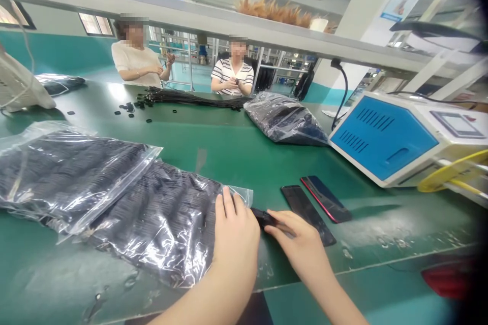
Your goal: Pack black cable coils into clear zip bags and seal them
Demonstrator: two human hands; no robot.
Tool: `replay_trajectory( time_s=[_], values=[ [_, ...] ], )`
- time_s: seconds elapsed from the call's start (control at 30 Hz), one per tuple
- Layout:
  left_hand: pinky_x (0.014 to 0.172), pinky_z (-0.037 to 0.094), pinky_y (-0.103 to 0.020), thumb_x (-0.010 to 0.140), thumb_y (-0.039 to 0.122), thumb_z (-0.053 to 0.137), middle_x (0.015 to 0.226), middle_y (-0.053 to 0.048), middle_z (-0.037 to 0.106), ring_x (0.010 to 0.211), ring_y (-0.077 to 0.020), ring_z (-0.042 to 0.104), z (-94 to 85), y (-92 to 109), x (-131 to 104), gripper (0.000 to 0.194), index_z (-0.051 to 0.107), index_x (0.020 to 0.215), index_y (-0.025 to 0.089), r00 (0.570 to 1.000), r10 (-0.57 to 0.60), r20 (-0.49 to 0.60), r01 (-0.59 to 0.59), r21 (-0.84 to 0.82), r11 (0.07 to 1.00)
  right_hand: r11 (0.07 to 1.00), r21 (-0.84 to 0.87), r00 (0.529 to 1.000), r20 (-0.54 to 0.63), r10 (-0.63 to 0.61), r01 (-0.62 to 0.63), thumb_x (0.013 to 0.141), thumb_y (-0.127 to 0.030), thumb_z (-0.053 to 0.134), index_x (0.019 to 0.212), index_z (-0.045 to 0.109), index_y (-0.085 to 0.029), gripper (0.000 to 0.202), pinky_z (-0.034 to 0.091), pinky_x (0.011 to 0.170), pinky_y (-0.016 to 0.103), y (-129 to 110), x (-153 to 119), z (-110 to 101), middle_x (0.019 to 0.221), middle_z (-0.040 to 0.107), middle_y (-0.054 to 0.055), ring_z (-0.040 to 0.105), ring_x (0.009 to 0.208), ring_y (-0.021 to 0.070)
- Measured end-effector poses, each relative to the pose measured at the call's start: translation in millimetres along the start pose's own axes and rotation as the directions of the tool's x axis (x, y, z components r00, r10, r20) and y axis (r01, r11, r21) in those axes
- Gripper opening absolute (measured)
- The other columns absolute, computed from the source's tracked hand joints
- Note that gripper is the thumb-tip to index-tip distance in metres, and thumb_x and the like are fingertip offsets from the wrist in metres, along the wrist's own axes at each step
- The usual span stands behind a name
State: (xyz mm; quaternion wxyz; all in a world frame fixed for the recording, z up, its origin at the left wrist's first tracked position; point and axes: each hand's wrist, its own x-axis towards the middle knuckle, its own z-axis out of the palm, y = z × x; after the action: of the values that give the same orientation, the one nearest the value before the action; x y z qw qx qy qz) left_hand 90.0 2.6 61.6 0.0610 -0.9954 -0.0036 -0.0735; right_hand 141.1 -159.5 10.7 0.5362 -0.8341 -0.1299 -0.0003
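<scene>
My left hand (236, 236) lies over the right end of a clear plastic bag (163, 218) packed with dark ribbed pieces. Its fingers are stretched out on the plastic, slightly apart, and the thumb is hidden. Just right of it, my right hand (299, 236) pinches a small black piece (263, 218) between thumb and fingers. The piece's left end meets the side of my left hand, and its exact kind cannot be made out. Another filled clear bag (68, 172) overlaps the first at the left.
Two phones (308, 213) (326, 198) lie right of my hands. A blue and white machine (385, 137) stands at the right. Farther back are a grey bag (285, 118), black cables (190, 97) and small black rings (129, 107). Two people (139, 58) (233, 73) sit across the green table (229, 157).
</scene>
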Motion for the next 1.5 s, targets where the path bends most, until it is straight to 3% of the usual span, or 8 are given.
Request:
replay_trajectory(
  time_s=[0.17,0.3,0.4,0.6,0.7,0.83,1.07,1.5],
  values=[
    [0.079,0.054,-0.048,0.091,0.012,0.045,0.096,-0.015,0.063,0.093,-0.0307,0.060,-10.2,-6.4,2.2,0.025,0.069,0.098,0.013,0.999,-0.025,0.023,0.027,-0.069,0.997,0.990,-0.071,0.992,-0.026,-0.126,0.124,0.087,-0.032,0.072,0.106,0.081,-0.026,0.022,0.064,0.093,0.034,-2.6,5.4,11.7,0.109,0.074,0.005,0.072,0.097,0.0195],
    [0.076,0.054,-0.046,0.091,0.016,0.053,0.094,-0.014,0.063,0.091,-0.0315,0.061,-6.6,-8.2,7.5,0.014,0.066,0.098,0.014,0.995,-0.067,0.071,0.072,-0.073,0.995,0.979,-0.135,0.987,-0.025,-0.157,0.152,0.090,-0.033,0.072,0.109,0.080,-0.028,0.022,0.062,0.092,0.036,6.3,11.2,7.7,0.111,0.073,0.004,0.071,0.098,0.0196],
    [0.077,0.055,-0.040,0.088,0.007,0.056,0.091,-0.013,0.065,0.090,-0.0290,0.064,-5.1,-7.5,16.3,0.016,0.064,0.100,0.014,0.991,-0.063,0.115,0.068,-0.043,0.997,0.961,-0.192,0.979,-0.020,-0.204,0.197,0.090,-0.034,0.073,0.113,0.079,-0.029,0.024,0.062,0.089,0.036,11.3,14.0,2.8,0.111,0.074,0.003,0.070,0.095,0.0196],
    [0.065,0.056,-0.028,0.085,-0.003,0.055,0.096,-0.014,0.065,0.083,-0.0249,0.071,-19.8,-7.7,41.8,0.027,0.064,0.108,0.009,0.981,0.005,0.194,-0.007,0.011,1.000,0.921,-0.247,0.954,0.081,-0.289,0.300,0.096,-0.031,0.066,0.114,0.079,-0.029,0.022,0.059,0.097,0.035,8.0,13.6,-2.8,0.116,0.074,0.003,0.071,0.105,0.0202],
    [0.068,0.058,-0.029,0.083,-0.007,0.055,0.099,-0.016,0.066,0.087,-0.0254,0.073,-27.8,-11.3,55.9,0.029,0.067,0.105,0.007,0.971,0.059,0.231,-0.060,-0.002,0.998,0.928,-0.231,0.956,0.038,-0.292,0.292,0.095,-0.031,0.066,0.111,0.080,-0.028,0.021,0.061,0.094,0.034,6.2,13.9,-3.6,0.113,0.075,0.003,0.073,0.102,0.0205],
    [0.079,0.060,-0.034,0.088,0.011,0.068,0.091,-0.009,0.071,0.088,-0.0201,0.072,-38.0,-20.8,73.6,0.004,0.071,0.091,0.011,0.945,0.122,0.305,-0.109,-0.059,0.992,0.942,-0.175,0.951,-0.066,-0.301,0.286,0.093,-0.032,0.069,0.110,0.081,-0.028,0.021,0.061,0.089,0.033,-0.2,16.4,-2.2,0.108,0.076,0.003,0.073,0.098,0.0205],
    [0.075,0.059,-0.033,0.093,0.040,0.068,0.093,-0.006,0.072,0.084,-0.0169,0.070,-54.0,-43.1,100.4,0.027,0.070,0.097,0.014,0.930,0.091,0.357,-0.063,-0.090,0.994,0.963,-0.078,0.963,-0.065,-0.263,0.257,0.091,-0.027,0.071,0.111,0.080,-0.027,0.021,0.060,0.089,0.031,-15.3,20.1,7.5,0.109,0.076,0.003,0.072,0.096,0.0185],
    [0.074,0.057,-0.031,0.095,0.046,0.067,0.089,-0.003,0.070,0.079,-0.0138,0.066,-59.4,-46.8,104.9,0.032,0.068,0.095,0.014,0.921,0.130,0.366,-0.094,-0.116,0.989,0.971,-0.049,0.965,-0.110,-0.239,0.235,0.094,-0.024,0.068,0.114,0.079,-0.022,0.023,0.057,0.100,0.037,-14.1,17.5,31.0,0.116,0.075,0.006,0.071,0.107,0.0221]
  ],
)
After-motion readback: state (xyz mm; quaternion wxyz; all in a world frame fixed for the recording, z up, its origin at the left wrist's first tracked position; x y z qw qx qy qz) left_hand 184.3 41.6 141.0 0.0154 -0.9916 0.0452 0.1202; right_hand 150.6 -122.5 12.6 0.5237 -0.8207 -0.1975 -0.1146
